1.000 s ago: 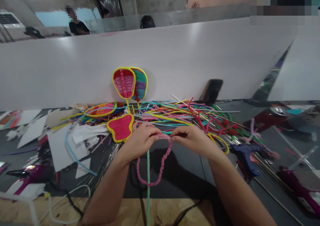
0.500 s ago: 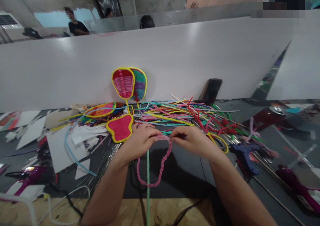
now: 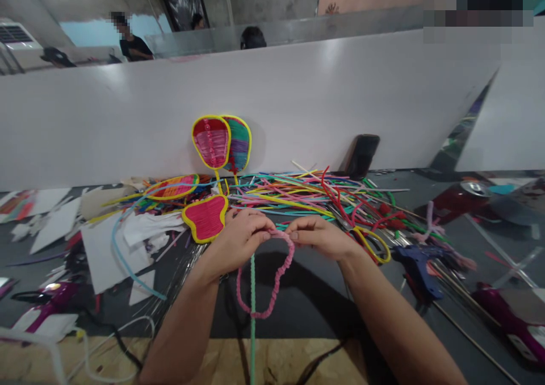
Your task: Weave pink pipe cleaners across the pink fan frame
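A: Head view. Where are the hands?
B: Centre of frame. Left grip (image 3: 242, 240) is closed, thumb and fingers pinching the top of a fuzzy pink loop (image 3: 280, 274). Right grip (image 3: 317, 237) is also closed, fingertips on the loop's upper right corner.

A: And the loop itself?
B: Hangs below both grips, lower centre, its right side crinkled. A pale green stem (image 3: 252, 334) runs upright from under the left grip to the bottom edge, crossing the loop's lower curve. Cannot tell whether the left grip holds the stem too.

A: Near the left grip?
B: Just beside it, left of centre: a red panel (image 3: 205, 217) edged in yellow. Above that, two yellow-rimmed paddle shapes (image 3: 212, 142) overlap against the white partition (image 3: 298, 101).

A: Near the right?
B: Scissors (image 3: 373, 244) with yellow handles, right of centre, close to the wrist. Further right, a blue glue gun (image 3: 419, 266) on the dark bench (image 3: 310, 305).

A: Behind the hands?
B: A heap of coloured stems (image 3: 281, 192) across mid-frame. A dark phone (image 3: 361, 155) leans on the partition, right of centre. A red can (image 3: 462, 200) stands near the right edge.
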{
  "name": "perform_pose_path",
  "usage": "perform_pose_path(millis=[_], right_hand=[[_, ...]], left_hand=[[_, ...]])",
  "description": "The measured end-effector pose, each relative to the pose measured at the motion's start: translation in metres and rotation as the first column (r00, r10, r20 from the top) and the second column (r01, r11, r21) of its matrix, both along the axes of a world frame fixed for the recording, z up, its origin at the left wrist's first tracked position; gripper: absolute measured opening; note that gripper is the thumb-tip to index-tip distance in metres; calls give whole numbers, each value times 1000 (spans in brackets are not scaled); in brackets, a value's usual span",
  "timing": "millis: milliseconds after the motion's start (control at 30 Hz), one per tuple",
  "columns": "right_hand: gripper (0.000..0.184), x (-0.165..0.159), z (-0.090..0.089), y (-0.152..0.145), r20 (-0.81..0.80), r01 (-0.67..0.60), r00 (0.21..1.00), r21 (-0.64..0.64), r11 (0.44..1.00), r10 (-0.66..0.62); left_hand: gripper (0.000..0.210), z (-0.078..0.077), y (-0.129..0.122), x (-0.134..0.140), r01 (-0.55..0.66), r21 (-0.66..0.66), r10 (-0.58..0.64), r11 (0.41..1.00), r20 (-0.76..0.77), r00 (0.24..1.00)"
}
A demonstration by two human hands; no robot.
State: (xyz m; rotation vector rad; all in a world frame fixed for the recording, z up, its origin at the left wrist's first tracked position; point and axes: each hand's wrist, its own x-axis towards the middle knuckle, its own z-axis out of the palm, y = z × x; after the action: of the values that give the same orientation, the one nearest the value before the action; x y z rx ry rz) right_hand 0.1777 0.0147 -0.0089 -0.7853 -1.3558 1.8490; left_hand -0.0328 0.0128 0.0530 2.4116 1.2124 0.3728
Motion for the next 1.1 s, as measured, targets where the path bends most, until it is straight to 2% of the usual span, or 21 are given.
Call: perform_pose_path(millis=[67, 167, 367, 467, 533, 567, 600, 633, 700, 733, 767, 800, 867, 967, 1033, 1100], right_hand=[[23, -5, -6, 0, -107, -17, 994, -108, 994, 5], [27, -12, -15, -1, -234, -60, 972, -186, 981, 15], [28, -24, -24, -8, -384, -126, 921, -153, 980, 59], [29, -22, -21, -7, -311, -83, 949, -95, 992, 50], [28, -19, -17, -3, -169, 36, 985, 16, 999, -33], [28, -17, -15, 0, -85, 118, 990, 112, 987, -109], [28, -15, -12, 2, -9, 211, 977, 229, 950, -215], [26, -13, -9, 3, 51, 300, 939, 358, 884, -339], [18, -11, -3, 2, 106, 412, 811, 594, 691, -575], [15, -12, 1, 0, 111, 423, 747, 681, 597, -655], [15, -13, 4, -4, 121, 402, 703, 746, 531, -701], [15, -15, 7, -8, 144, 358, 680, 790, 497, -719], [15, -20, 12, -17, 223, 254, 665, 830, 497, -713], [19, -28, 13, -26, 344, 159, 643, 814, 559, -684], [22, -31, 12, -27, 390, 156, 652, 770, 618, -650], [26, -31, 10, -24, 405, 190, 702, 687, 701, -586]], left_hand=[[18, 1, -1, -1, 0, 5, 0, 1000, 21, 1000], [17, 1, -1, -2, 8, 7, -8, 1000, 41, 999], [16, 0, -4, -1, 23, -3, -23, 1000, 67, 997], [17, 1, -3, -2, 11, 11, -12, 1000, 56, 998], [18, 2, -1, -5, -30, 29, 30, 999, 31, 999], [18, 2, 0, -6, -56, 35, 55, 998, 17, 998], [18, 2, 1, -7, -82, 39, 81, 996, 5, 997], [19, 1, 2, -8, -108, 42, 108, 993, -2, 994], [19, 1, 3, -9, -156, 44, 157, 987, -10, 988], [19, 0, 4, -10, -175, 45, 176, 983, -13, 984], [19, 0, 4, -10, -193, 46, 194, 980, -13, 981], [19, -1, 4, -9, -207, 49, 207, 977, -11, 978], [19, -2, 4, -8, -218, 60, 219, 974, -4, 976], [20, -1, 2, -5, -186, 70, 187, 980, -8, 982], [20, 0, 0, -2, -163, 77, 165, 984, -25, 986], [20, 1, -2, 0, -155, 90, 159, 984, -38, 986]])
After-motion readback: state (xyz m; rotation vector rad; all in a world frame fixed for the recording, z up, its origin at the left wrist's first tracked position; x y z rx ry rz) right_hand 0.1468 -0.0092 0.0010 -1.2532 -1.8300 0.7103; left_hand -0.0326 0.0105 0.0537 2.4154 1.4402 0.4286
